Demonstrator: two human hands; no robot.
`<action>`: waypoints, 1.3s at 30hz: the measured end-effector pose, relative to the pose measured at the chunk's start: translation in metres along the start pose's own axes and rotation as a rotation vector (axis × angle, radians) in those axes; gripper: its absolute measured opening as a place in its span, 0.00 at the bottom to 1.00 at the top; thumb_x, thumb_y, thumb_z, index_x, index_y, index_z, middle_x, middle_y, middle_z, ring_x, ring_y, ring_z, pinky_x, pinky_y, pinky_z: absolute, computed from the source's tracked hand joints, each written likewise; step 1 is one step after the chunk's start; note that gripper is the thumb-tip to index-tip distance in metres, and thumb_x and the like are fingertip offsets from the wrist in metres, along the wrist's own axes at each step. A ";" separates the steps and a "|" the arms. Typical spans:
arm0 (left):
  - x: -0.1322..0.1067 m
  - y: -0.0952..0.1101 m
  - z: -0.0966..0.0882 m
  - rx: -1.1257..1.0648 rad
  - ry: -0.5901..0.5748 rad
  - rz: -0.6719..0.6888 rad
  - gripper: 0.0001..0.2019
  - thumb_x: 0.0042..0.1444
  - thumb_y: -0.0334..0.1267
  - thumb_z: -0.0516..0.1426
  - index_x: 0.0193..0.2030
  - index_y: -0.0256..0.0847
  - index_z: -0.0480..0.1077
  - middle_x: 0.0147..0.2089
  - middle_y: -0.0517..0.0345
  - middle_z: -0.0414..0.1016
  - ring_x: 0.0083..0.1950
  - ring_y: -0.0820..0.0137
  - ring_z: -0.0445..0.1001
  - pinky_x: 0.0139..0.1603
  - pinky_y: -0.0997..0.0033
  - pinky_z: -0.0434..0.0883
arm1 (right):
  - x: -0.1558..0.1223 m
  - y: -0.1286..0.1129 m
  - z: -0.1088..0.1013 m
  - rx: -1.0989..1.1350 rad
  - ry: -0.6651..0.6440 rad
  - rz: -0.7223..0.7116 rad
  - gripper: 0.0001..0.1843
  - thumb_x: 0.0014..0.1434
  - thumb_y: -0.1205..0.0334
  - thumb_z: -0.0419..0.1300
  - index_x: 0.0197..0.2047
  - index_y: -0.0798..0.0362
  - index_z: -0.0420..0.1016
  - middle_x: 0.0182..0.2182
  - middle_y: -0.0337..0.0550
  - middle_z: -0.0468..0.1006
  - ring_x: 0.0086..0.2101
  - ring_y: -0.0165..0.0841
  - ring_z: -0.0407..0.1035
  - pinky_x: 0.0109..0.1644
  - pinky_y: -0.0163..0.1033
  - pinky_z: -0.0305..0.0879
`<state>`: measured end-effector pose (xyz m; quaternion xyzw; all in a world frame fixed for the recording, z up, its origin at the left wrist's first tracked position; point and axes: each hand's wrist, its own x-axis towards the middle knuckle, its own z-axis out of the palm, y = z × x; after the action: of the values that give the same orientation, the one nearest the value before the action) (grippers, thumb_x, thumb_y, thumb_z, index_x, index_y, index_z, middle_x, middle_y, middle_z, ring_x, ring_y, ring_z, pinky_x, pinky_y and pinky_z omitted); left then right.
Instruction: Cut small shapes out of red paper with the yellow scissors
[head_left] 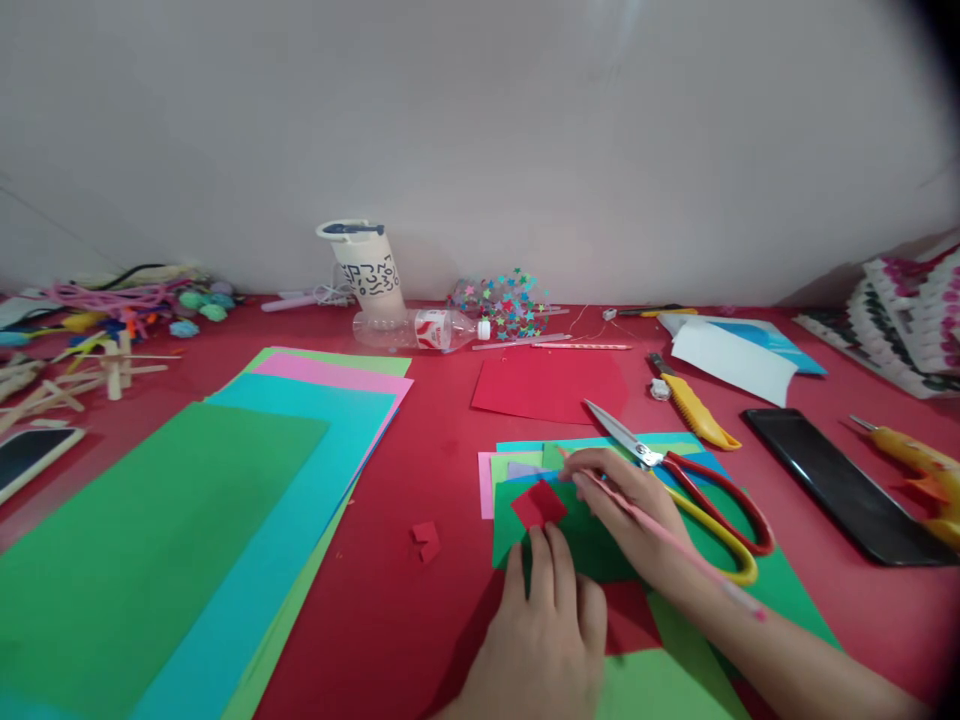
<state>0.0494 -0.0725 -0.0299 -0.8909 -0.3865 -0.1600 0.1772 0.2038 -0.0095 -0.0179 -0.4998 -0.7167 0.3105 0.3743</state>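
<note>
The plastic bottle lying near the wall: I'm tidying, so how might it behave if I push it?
The plastic bottle would probably roll, since its round body lies on its side, perhaps bumping the tumbler behind. It is likely light for its size, as no liquid shows through its clear plastic.

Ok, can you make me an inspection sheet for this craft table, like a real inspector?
Surface: red table, partly covered by coloured sheets.
Job's things: small red square on green paper; scissors on the papers at right.
Clutter: clear bottle on its side, yellow cutter, black phone.
Grips: left grip has fingertips at the square; right grip holds a pink pencil.
Cables: what looks like a white cord, beside a white container.
Surroundings: grey wall behind.
</note>
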 end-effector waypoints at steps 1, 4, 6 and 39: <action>0.000 0.000 0.000 -0.002 -0.008 -0.002 0.12 0.53 0.26 0.45 0.34 0.32 0.70 0.44 0.34 0.79 0.45 0.51 0.78 0.42 0.58 0.74 | 0.002 0.000 0.000 -0.031 0.004 -0.027 0.08 0.66 0.65 0.51 0.41 0.50 0.72 0.38 0.45 0.77 0.38 0.37 0.71 0.44 0.40 0.66; -0.001 -0.001 0.000 -0.014 -0.039 -0.011 0.12 0.54 0.28 0.46 0.35 0.32 0.70 0.45 0.33 0.78 0.47 0.52 0.77 0.44 0.58 0.73 | 0.003 0.002 0.003 -0.122 -0.021 -0.117 0.12 0.65 0.67 0.52 0.43 0.49 0.76 0.40 0.46 0.79 0.42 0.39 0.71 0.48 0.42 0.66; -0.002 -0.001 0.001 -0.023 -0.055 -0.021 0.11 0.55 0.29 0.47 0.36 0.33 0.70 0.46 0.33 0.78 0.48 0.52 0.76 0.45 0.59 0.73 | 0.002 0.004 0.004 -0.169 -0.035 -0.153 0.13 0.64 0.69 0.52 0.46 0.49 0.74 0.40 0.46 0.79 0.42 0.39 0.72 0.47 0.42 0.68; 0.025 -0.085 -0.018 -1.403 -0.053 -0.980 0.12 0.60 0.49 0.49 0.41 0.43 0.56 0.30 0.60 0.73 0.22 0.70 0.74 0.16 0.77 0.65 | 0.001 -0.015 -0.002 -0.610 -0.210 -0.296 0.15 0.64 0.59 0.59 0.52 0.53 0.71 0.50 0.47 0.74 0.46 0.41 0.71 0.48 0.52 0.69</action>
<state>-0.0007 -0.0104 0.0134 -0.5303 -0.5433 -0.3998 -0.5136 0.1983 -0.0133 -0.0038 -0.4446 -0.8757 0.0741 0.1732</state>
